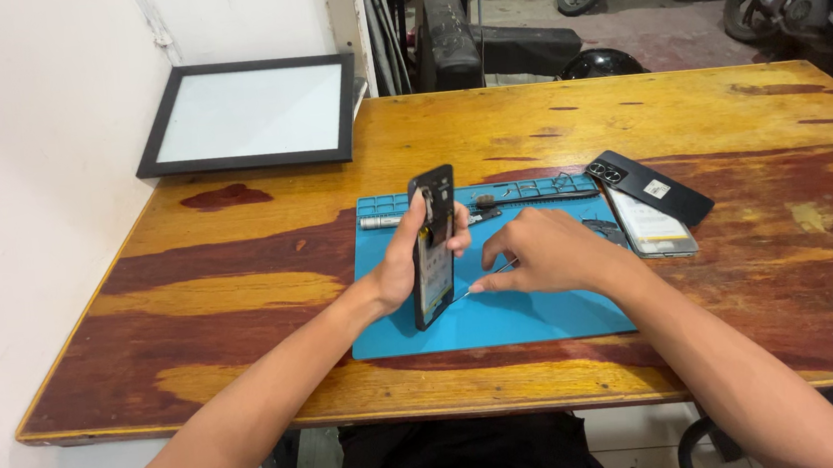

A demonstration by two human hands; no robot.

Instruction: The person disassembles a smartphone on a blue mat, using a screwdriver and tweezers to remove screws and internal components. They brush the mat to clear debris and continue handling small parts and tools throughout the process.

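Gripping an opened phone (435,246) upright, left hand (408,255); right hand (539,251) pinching a thin tool (486,280) above blue mat (504,319).

Opened black phone (434,248) stands upright on its edge, thin tool (481,283) alongside.

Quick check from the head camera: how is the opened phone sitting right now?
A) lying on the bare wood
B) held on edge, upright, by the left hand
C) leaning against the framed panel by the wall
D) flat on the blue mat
B: the left hand grips the opened phone standing on edge over the blue mat, while the right hand brings a thin tool to its side.
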